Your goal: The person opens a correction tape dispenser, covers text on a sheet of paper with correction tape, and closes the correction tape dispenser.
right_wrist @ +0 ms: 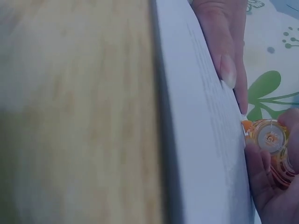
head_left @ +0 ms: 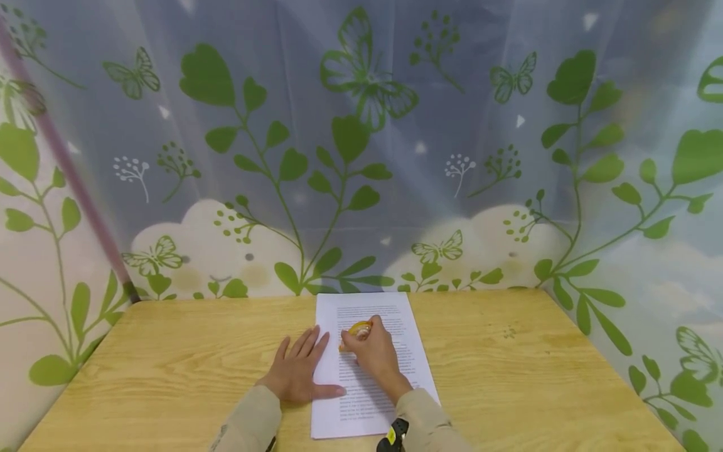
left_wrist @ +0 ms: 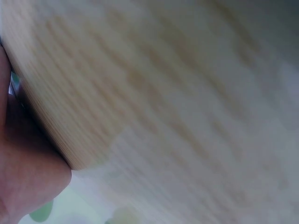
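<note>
While the right hand (head_left: pixel 377 356) pinches a rounded orange tape dispenser (right_wrist: pixel 272 138) between thumb and curled fingers, the left hand (head_left: pixel 299 370) lies palm down with its fingers spread apart, straddling the left edge of the paper (head_left: pixel 324 422), its thumb stretched across the sheet. The dispenser sits on the upper half of the printed text, left of the middle; its shell is glossy and see-through, with a pale round reel inside. Smooth, white and rectangular, the paper carries dense rows of small dark print. Under it, the bench (head_left: pixel 508 383) shows yellowish wood grain in wavy streaks. Behind hangs a creased cloth (head_left: pixel 395 188) printed with green leaves, butterflies and pale rounded clouds. Beige sleeves (head_left: pixel 250 417) cover both wrists.
</note>
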Action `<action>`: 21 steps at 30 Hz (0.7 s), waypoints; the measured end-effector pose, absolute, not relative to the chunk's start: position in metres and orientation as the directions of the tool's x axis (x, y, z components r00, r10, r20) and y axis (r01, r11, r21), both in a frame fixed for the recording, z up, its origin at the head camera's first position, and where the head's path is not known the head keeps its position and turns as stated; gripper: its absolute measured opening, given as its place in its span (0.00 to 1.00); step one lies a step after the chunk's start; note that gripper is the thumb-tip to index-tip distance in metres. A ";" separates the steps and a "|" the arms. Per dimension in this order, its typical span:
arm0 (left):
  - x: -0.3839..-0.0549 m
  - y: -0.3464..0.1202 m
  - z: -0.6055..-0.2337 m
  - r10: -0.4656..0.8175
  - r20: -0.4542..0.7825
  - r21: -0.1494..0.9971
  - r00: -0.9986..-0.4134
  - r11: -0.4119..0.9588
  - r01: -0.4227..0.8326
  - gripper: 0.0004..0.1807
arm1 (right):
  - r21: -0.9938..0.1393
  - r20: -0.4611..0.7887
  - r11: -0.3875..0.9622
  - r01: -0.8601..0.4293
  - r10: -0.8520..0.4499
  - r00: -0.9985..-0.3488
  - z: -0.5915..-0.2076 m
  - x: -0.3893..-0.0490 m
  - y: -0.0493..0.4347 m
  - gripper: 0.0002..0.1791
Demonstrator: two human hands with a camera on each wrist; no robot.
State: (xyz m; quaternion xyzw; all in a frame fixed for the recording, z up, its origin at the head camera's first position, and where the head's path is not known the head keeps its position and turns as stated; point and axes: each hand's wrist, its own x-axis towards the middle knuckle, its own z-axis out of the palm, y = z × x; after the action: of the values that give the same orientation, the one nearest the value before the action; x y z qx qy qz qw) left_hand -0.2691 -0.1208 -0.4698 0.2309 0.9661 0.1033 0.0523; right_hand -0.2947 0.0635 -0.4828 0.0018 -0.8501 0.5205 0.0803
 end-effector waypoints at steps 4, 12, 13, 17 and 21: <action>-0.271 -0.121 -0.469 0.462 -0.055 0.229 -0.885 0.869 0.439 0.60 | -0.890 0.136 0.449 -0.082 0.090 -0.987 -0.480 -0.296 0.068 0.24; -0.272 -0.123 -0.470 0.453 -0.048 0.222 -0.890 0.874 0.433 0.60 | -0.904 0.123 0.420 -0.081 0.073 -0.990 -0.480 -0.297 0.071 0.23; -0.271 -0.123 -0.471 0.456 -0.047 0.223 -0.889 0.872 0.435 0.60 | -0.904 0.126 0.420 -0.083 0.076 -0.989 -0.481 -0.297 0.071 0.23; -0.271 -0.122 -0.473 0.460 -0.037 0.221 -0.887 0.869 0.442 0.60 | -0.909 0.136 0.407 -0.090 0.085 -0.987 -0.484 -0.296 0.074 0.24; -0.272 -0.123 -0.476 0.462 -0.032 0.235 -0.886 0.865 0.443 0.60 | -0.945 0.124 0.316 -0.082 0.115 -0.986 -0.490 -0.297 0.077 0.26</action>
State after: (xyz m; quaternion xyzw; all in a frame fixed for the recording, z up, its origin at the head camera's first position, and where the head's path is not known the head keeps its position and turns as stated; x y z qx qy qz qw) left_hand -0.2715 -0.1229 -0.4759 0.2344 0.9648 0.1112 0.0435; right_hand -0.2972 0.0774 -0.4901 -0.0101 -0.8067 0.5849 0.0841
